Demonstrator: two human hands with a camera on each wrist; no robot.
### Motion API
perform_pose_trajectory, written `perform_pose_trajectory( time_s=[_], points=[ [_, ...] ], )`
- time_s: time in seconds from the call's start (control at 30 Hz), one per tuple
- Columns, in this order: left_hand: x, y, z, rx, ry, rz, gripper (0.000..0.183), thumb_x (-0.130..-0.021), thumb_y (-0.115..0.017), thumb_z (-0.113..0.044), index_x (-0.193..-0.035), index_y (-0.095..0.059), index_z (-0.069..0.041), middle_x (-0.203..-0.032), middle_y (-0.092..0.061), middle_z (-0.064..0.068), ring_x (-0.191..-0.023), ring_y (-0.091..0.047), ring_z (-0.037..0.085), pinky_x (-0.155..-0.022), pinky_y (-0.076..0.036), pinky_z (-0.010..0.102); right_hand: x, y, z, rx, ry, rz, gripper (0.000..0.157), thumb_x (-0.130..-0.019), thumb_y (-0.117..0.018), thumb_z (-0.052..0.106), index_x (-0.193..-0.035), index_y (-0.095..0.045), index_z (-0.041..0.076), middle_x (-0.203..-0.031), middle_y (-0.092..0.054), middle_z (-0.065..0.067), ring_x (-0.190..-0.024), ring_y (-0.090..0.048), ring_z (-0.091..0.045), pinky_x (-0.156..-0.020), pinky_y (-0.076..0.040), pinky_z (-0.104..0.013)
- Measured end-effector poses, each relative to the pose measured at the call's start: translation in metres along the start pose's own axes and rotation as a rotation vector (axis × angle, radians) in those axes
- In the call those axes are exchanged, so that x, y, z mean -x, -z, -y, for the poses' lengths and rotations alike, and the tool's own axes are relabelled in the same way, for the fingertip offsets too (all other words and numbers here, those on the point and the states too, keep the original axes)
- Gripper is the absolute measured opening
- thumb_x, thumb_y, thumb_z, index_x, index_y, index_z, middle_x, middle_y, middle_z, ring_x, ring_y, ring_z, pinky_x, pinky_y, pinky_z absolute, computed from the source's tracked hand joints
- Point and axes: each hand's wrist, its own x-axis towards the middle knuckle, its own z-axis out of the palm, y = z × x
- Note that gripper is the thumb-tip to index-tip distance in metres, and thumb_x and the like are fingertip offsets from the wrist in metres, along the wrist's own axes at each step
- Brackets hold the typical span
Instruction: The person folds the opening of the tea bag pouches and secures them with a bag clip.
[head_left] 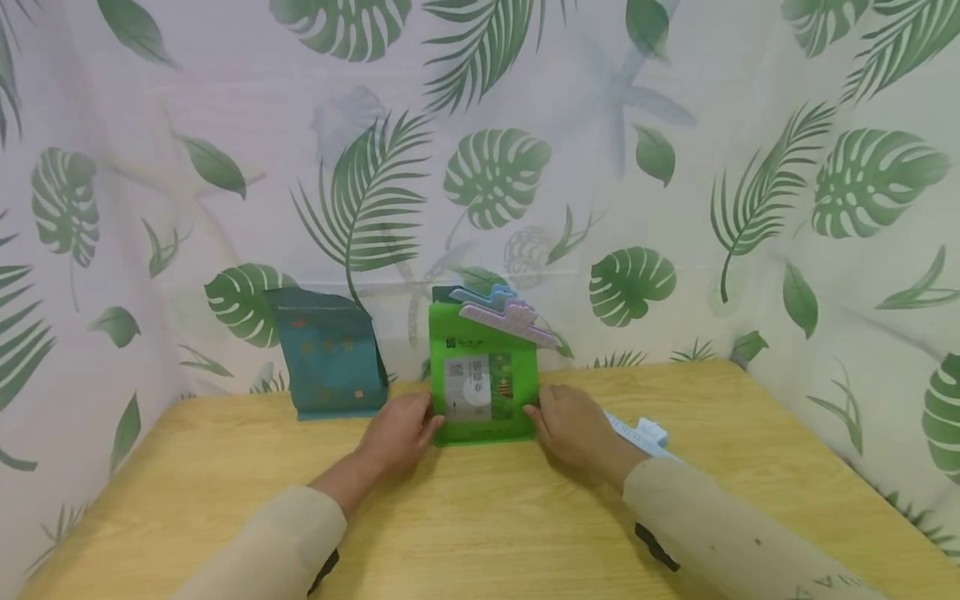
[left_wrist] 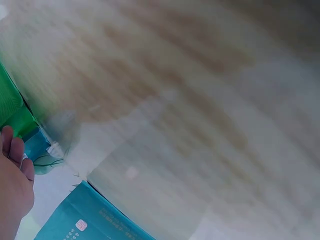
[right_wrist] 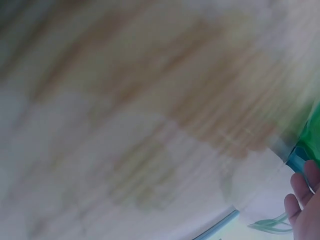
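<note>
A bright green tea bag (head_left: 480, 429) with a grey label stands upright on the table in the head view. A pink sealing clip (head_left: 510, 323) lies slantwise across its top. My left hand (head_left: 401, 429) grips the bag's left lower side, thumb in front and fingers around the edge. On the opposite lower side, my right hand (head_left: 573, 425) holds it the same way. Mostly hidden behind it is a dark teal bag (head_left: 444, 294), with a blue clip (head_left: 483, 295) at its top. In the wrist views, the fingers of both hands lie along the sides of the bags.
Another teal bag (head_left: 330, 362) stands at the back left, near the leaf-patterned cloth (head_left: 495, 175). A pale blue clip (head_left: 641, 433) lies on the wooden table (head_left: 465, 525), partly covered by my right forearm.
</note>
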Motion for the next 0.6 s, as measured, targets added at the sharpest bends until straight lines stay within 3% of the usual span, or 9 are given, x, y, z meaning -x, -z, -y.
perform_pose_trajectory(
  time_s=[0.37, 0.6],
  points=[
    [-0.0009, -0.0012, -0.0006, -0.024, -0.015, -0.004, 0.021, -0.099, -0.063, -0.026, -0.086, -0.054, -0.012, -0.074, -0.054, -0.002, -0.067, -0.049, 0.013, -0.063, -0.043, 0.031, 0.0049, 0.0071, 0.0040, -0.019, -0.016, -0.030, 0.040, -0.104, -0.052, 0.025, -0.065, -0.049, 0.015, -0.062, -0.051, -0.001, -0.061, -0.055, -0.023, -0.066, -0.050, -0.041],
    [-0.0008, -0.0029, 0.0008, -0.012, 0.019, 0.035, 0.024, -0.101, -0.059, -0.033, -0.089, -0.056, -0.012, -0.074, -0.053, -0.003, -0.068, -0.048, 0.013, -0.064, -0.043, 0.032, 0.0027, 0.0068, 0.0042, -0.037, -0.054, 0.058, 0.044, -0.105, -0.050, 0.029, -0.062, -0.048, 0.018, -0.063, -0.050, 0.000, -0.057, -0.051, -0.018, -0.059, -0.049, -0.039]
  ],
)
